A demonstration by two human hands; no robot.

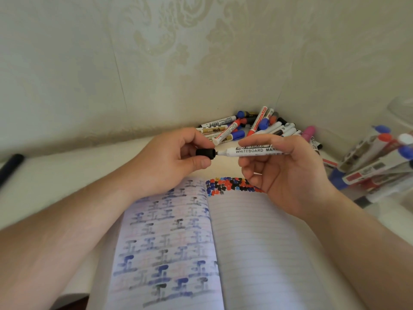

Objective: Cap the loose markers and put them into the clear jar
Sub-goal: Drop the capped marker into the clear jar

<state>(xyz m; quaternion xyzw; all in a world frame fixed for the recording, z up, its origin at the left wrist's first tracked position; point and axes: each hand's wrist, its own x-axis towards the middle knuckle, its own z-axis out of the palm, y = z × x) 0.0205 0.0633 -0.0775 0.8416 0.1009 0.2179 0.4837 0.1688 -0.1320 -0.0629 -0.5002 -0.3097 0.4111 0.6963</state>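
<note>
My left hand (172, 162) pinches a black cap (205, 153) between thumb and fingers. My right hand (283, 173) holds a white whiteboard marker (252, 151) level, its tip pointing left and just touching the cap's open mouth. A heap of loose markers (257, 127) with blue, red, black and pink caps lies in the far corner against the wall. At the right edge stands the clear jar (400, 113), with several capped markers (375, 162) leaning in it.
An open lined notebook (245, 242) lies under my hands, its left page full of ink marks and coloured blotches along the top. A dark pen-like object (10, 166) rests at the far left of the white table (67, 171). Patterned walls close the corner.
</note>
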